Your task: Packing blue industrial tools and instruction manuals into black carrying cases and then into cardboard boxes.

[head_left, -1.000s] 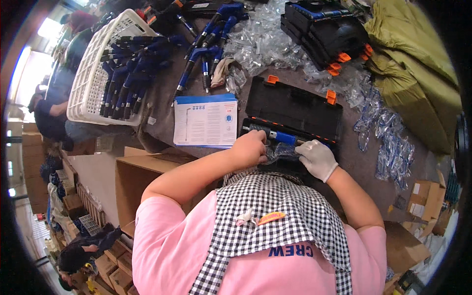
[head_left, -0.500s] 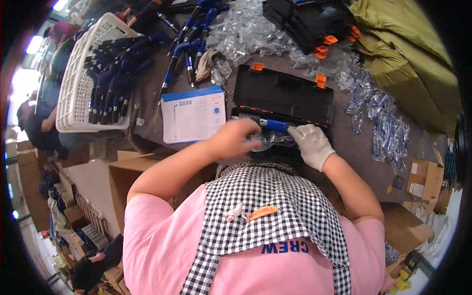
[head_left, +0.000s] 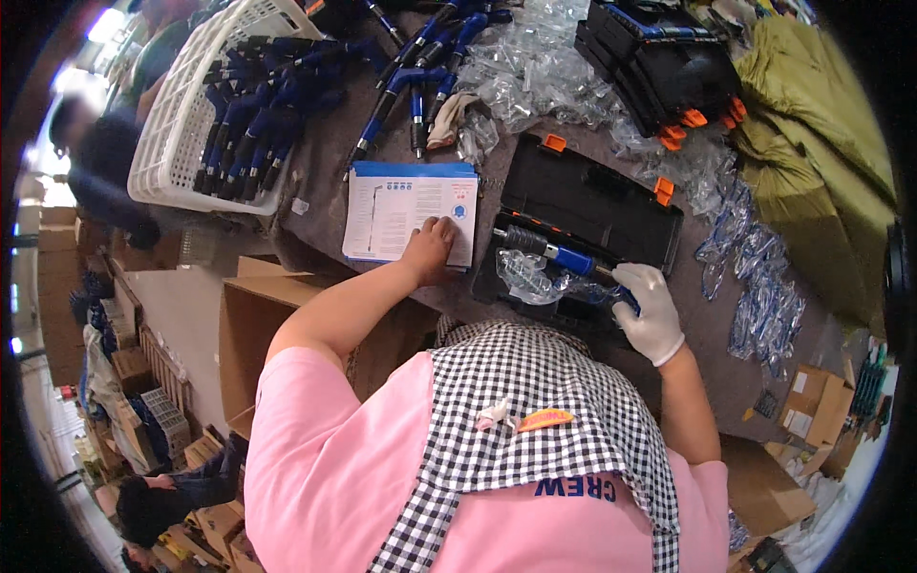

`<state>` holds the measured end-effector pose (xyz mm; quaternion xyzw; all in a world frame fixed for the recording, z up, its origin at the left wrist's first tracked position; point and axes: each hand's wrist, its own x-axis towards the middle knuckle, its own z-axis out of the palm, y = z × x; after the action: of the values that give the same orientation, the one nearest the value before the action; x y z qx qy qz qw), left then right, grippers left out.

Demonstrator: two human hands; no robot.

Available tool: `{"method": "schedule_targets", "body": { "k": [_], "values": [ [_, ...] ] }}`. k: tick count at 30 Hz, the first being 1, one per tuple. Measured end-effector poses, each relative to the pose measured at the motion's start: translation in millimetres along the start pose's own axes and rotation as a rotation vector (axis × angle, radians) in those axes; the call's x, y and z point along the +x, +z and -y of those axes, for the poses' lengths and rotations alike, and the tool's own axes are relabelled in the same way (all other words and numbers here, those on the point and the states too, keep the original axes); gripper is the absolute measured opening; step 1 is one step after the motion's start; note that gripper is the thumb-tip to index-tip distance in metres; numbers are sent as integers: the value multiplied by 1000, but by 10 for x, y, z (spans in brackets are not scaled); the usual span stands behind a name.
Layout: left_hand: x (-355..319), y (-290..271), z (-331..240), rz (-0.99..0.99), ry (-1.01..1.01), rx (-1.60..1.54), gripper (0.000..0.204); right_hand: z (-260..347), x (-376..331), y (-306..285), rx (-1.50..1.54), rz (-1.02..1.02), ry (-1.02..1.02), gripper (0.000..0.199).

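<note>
My bare left hand [head_left: 431,250] rests on the stack of printed leaflets [head_left: 382,210], fingers apart and bent a little on the top sheet. To its right, a black plastic case [head_left: 592,196] lies open, its lid with orange latches tipped away from me. Across the case lies a blue-and-black hand tool [head_left: 573,260] with a ribbed black grip at its left end. My right hand [head_left: 651,310], in a white glove, has thumb and fingers closed about the tool's right end. Clear plastic bags [head_left: 528,277] with small parts inside sit on the near side of the case.
A white plastic basket [head_left: 158,158] full of similar tools stands at the far left, with more loose tools [head_left: 417,105] beside it. Clear bags [head_left: 530,81] heap at the back, near stacked black cases [head_left: 659,67]. Blue-tinted bags [head_left: 764,315] lie right; an open carton [head_left: 253,325] stands below left.
My left hand has left the tool and case and moved left onto the leaflets. My right hand stays at the tool's right end. The whole view has shifted.
</note>
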<state>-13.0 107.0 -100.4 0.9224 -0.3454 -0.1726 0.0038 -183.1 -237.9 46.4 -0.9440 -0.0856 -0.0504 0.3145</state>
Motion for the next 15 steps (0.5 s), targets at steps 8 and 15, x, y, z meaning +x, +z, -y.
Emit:
{"method": "schedule_targets", "body": {
  "k": [8, 15],
  "values": [
    [77, 34, 158, 157, -105, -283, 25, 1, -15, 87, 30, 3, -6, 41],
    [64, -894, 3, -504, -165, -496, 20, 61, 138, 40, 364, -93, 327, 36]
  ]
}}
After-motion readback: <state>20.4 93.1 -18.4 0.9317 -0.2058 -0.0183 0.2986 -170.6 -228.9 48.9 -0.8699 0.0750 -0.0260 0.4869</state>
